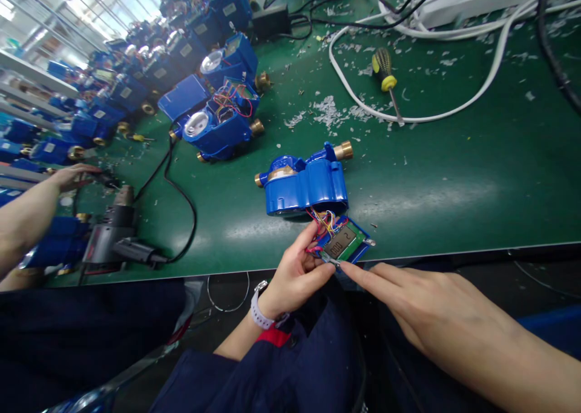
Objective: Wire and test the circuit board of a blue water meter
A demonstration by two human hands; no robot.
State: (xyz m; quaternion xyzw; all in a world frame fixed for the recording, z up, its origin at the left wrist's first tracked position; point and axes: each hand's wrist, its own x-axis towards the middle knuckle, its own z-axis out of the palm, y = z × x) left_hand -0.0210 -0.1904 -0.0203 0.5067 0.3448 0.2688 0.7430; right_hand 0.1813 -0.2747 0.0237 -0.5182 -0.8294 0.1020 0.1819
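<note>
My left hand grips a small circuit board at the bench's front edge, its thumb along the near side. The board has a display showing digits and sits in a blue frame. Coloured wires run from it to a blue water meter, which lies on its side with brass threaded ends. My right hand reaches in from the right with its index finger stretched out. That fingertip touches the board's near edge by my left thumb; the right thumb is hidden.
Another person's hand is at the left, by a heat gun with a black cable. Several blue meters crowd the back left. A screwdriver, a white cable and a power strip lie at the back right among plastic scraps.
</note>
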